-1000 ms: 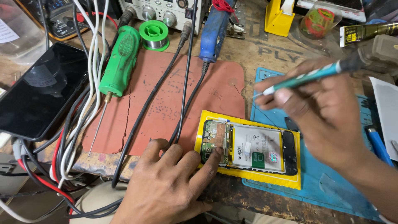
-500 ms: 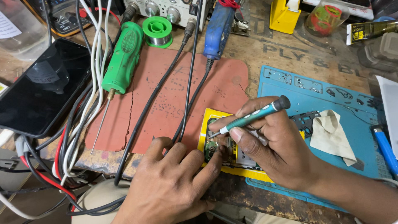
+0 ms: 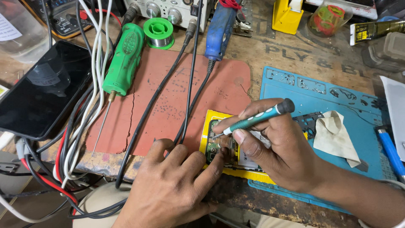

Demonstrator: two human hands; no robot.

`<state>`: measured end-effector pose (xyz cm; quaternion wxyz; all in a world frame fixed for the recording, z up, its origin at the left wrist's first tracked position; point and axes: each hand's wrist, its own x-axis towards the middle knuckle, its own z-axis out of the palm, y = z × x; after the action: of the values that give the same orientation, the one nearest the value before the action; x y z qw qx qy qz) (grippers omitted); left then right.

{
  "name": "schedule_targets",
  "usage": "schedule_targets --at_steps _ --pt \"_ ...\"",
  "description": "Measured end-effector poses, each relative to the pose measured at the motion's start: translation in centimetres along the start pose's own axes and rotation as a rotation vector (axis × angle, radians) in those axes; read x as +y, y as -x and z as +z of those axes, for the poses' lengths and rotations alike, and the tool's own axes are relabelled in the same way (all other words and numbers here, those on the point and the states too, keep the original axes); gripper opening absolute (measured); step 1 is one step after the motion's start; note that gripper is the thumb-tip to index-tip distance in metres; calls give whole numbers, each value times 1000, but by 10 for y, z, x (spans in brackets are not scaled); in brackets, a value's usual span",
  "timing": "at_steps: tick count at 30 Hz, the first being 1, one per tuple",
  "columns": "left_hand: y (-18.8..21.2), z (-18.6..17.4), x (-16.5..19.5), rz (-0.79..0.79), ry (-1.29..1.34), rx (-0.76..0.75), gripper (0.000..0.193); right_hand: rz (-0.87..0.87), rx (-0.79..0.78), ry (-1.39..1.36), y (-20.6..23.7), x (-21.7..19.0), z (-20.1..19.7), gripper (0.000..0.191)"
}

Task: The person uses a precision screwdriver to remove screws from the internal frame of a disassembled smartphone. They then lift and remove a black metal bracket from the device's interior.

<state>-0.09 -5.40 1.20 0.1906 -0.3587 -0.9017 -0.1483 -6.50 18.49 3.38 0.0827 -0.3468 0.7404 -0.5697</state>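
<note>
At the 5 o'clock part of the desk, an opened phone lies on a yellow pad, its circuit board bared at the near end. Right hand is closed on a teal screwdriver — thumb and fingers clamped round the shaft, the black cap pointing to 2 o'clock, the tip down on the phone's board at about 9 o'clock from the hand. Left hand holds nothing; it lies flat with fingers spread, fingertips pressing the near edge of the phone and the pad.

Under the pad's right side sits a blue work mat, with a crumpled cloth on it at 3 o'clock from the right hand, and a blue pen-like tool further right. To 9 o'clock from the phone spreads a red-brown mat, crossed by black cables. A green tool with a long thin tip lies at 10 o'clock, a green spool of solder just beside its far end, and a blue-handled tool at 12 o'clock. Far left — a dark smartphone rests face up, white and red wires running beside it.
</note>
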Motion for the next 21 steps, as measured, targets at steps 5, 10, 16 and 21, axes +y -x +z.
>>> schedule_targets --at_steps 5,10,16,21 --pt "0 0 0 0 6 -10 87 2 -25 26 2 4 0 27" --pt "-1 0 0 5 -3 -7 91 -70 58 119 -8 -20 -9 26" --pt "-3 -1 1 0 2 -13 100 -20 343 228 0 -54 -77 29" --pt "-4 -2 1 -19 30 -52 97 133 441 277 10 -47 -93 33"
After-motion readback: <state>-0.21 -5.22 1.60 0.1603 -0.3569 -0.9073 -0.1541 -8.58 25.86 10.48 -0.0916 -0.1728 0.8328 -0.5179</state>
